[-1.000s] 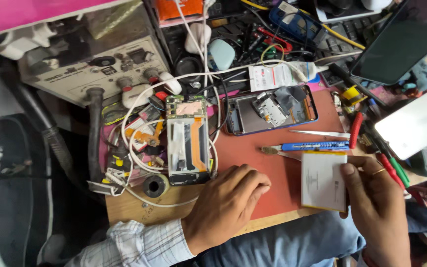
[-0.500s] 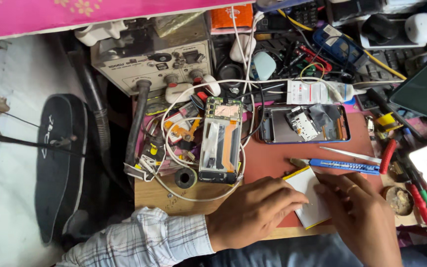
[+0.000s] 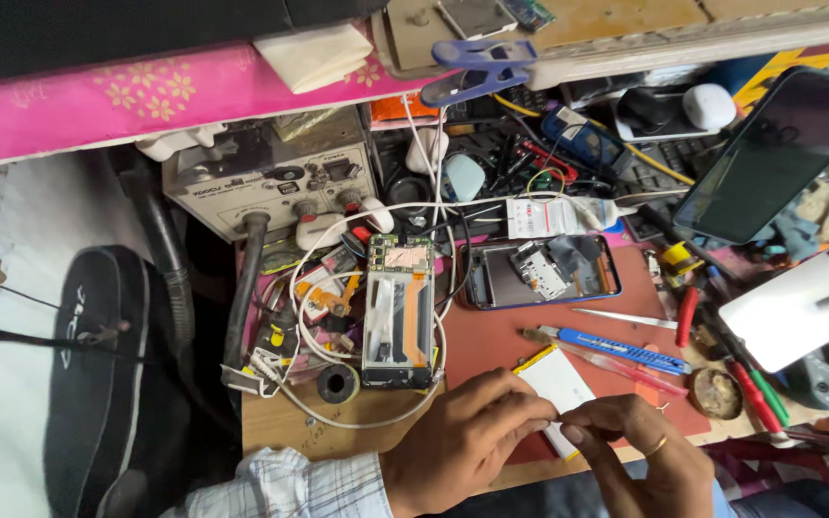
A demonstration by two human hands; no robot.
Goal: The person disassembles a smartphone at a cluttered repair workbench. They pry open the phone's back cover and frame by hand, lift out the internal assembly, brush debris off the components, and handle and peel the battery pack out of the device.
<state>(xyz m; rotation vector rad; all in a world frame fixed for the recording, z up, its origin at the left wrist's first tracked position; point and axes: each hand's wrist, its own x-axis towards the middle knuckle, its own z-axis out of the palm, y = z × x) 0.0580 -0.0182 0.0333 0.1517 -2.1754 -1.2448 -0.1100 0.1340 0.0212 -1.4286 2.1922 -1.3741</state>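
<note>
My left hand [image 3: 462,441] and my right hand [image 3: 640,451] meet at the near edge of the red work mat [image 3: 501,336], fingertips pinched together over the lower end of a flat white phone battery [image 3: 556,384]. Both hands touch the battery, which lies tilted on the mat. An opened phone frame [image 3: 398,312] with exposed circuit board lies upright to the left, ringed by a white cable. A second opened phone [image 3: 541,271] lies sideways behind the battery. A blue-handled tool [image 3: 616,348] and metal tweezers [image 3: 626,317] lie just beyond my right hand.
A grey bench power supply [image 3: 271,182] stands at back left. A black phone screen [image 3: 779,153] leans at right, above a white device [image 3: 798,307]. Screwdrivers [image 3: 750,388], a solder roll [image 3: 338,384] and tangled wires crowd the bench. A black bag [image 3: 98,374] lies at left.
The battery has moved left from my right hand's grip at the mat's right edge toward the middle; both hands now pinch at its lower end. The camera has tilted up.
</note>
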